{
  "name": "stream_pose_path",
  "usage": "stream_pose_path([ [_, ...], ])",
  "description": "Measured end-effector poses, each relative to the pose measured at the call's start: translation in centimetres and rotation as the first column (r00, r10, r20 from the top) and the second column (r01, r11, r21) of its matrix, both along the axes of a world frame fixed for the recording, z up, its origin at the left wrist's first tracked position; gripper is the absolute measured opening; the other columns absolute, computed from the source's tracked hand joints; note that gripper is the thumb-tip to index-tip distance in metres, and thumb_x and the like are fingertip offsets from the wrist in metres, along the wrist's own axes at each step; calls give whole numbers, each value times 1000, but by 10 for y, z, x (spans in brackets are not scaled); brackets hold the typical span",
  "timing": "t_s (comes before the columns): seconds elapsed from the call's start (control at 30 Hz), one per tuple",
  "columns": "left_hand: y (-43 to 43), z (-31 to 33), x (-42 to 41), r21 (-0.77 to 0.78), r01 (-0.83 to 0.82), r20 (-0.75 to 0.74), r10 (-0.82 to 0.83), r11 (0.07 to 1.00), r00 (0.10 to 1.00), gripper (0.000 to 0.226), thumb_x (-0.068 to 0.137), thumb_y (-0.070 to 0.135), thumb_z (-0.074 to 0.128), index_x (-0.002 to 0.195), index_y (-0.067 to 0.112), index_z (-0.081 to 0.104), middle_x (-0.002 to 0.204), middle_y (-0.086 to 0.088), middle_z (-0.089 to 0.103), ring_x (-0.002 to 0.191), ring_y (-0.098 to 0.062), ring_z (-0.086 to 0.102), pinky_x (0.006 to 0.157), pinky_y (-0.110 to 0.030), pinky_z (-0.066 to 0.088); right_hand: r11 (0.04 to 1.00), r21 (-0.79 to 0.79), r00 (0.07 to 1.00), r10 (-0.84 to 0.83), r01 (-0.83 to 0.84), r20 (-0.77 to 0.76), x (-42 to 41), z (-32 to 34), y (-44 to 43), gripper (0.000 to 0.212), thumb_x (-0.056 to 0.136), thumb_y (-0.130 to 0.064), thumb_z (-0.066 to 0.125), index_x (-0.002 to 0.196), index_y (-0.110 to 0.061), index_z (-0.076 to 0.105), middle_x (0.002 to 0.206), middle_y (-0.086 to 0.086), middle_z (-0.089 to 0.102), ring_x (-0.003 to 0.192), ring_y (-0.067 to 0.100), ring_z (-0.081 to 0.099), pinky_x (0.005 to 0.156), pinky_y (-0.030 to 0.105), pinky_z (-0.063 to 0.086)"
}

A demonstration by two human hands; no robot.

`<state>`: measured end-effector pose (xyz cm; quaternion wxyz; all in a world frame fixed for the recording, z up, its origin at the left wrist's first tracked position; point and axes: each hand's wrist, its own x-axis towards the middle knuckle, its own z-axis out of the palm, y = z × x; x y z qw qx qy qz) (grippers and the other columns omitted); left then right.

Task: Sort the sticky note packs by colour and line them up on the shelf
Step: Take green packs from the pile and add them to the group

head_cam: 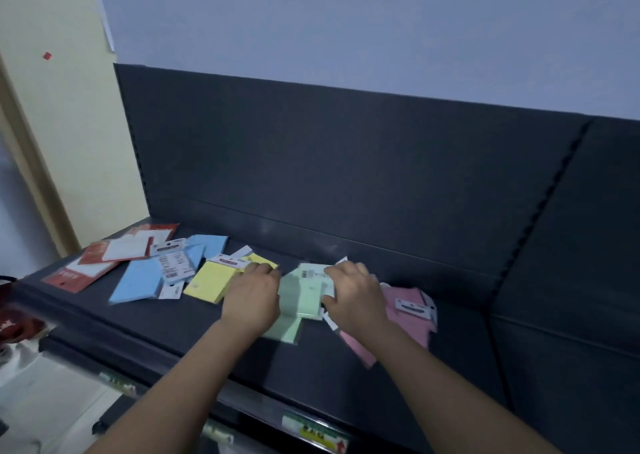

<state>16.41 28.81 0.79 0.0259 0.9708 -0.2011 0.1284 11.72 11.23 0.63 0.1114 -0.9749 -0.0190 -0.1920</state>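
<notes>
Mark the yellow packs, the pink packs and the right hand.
yellow packs (211, 282): head view, front pack's face.
pink packs (412, 330): head view, bare pink face.
right hand (353, 297): head view, back of hand.

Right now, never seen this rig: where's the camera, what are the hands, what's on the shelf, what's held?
There is one picture, from a camera worn on a person's head, looking forward and down. No machine: just two bare hands. On the dark shelf lie, left to right, red packs, blue packs, yellow packs, green packs and pink packs. The right hand grips one of the green packs. The left hand rests where yellow meets green; its grip is too blurred to tell.
</notes>
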Motion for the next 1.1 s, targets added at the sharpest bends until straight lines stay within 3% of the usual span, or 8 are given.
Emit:
stream_pose_path([
  [0.07,-26,5,-15,9,44,22,-44,999,999,39,88,23,53,126,17,52,124,-2,55,118,-23,46,90,-32,41,998,-24,998,-51,51,24,-22,2,-27,39,61,-19,78,99,-11,70,94,7,66,84,34,60,68,41,48],
  [0.1,-40,7,-24,14,64,29,-64,998,998,38,87,23,52,125,17,53,124,-2,55,117,-23,47,91,-32,40,997,-41,997,-67,68,25,-35,4,-41,38,63,-19,77,100,-12,70,96,7,65,86,33,60,69,40,48],
  [0.27,-114,17,-72,12,174,58,-174,985,983,38,84,21,51,122,20,53,123,0,55,118,-22,48,92,-32,39,974,-122,979,-199,193,-36,-103,14,-110,46,87,-32,59,131,-25,50,129,-1,49,117,23,43,92,35,34],
  [0.53,-230,20,-141,15,373,41,-373,928,927,35,86,25,54,120,18,53,121,-1,55,117,-23,47,92,-34,38,905,-144,908,-413,400,-75,-209,14,-215,50,93,-38,55,138,-22,44,136,2,46,122,21,40,98,34,33],
  [0.7,-299,17,-164,-9,536,32,-535,844,844,33,91,28,52,123,18,51,123,-1,52,117,-21,45,90,-32,38,813,-174,807,-577,555,-123,-253,13,-267,50,89,-38,58,135,-21,46,132,4,48,123,24,40,97,38,33],
  [0.87,-368,10,-177,-50,683,-18,-684,729,729,40,96,29,49,134,16,46,137,-3,46,126,-20,39,99,-33,37,695,-170,670,-719,699,-185,-288,8,-316,47,89,-39,57,132,-23,49,128,3,50,123,25,41,98,37,34],
  [1.1,-450,-3,-194,-78,787,-95,-791,611,605,42,92,32,52,130,17,50,132,-1,48,124,-22,41,99,-35,38,531,-155,486,-836,833,-254,-322,3,-365,37,89,-37,54,122,-21,57,121,5,58,117,26,47,93,36,38],
])
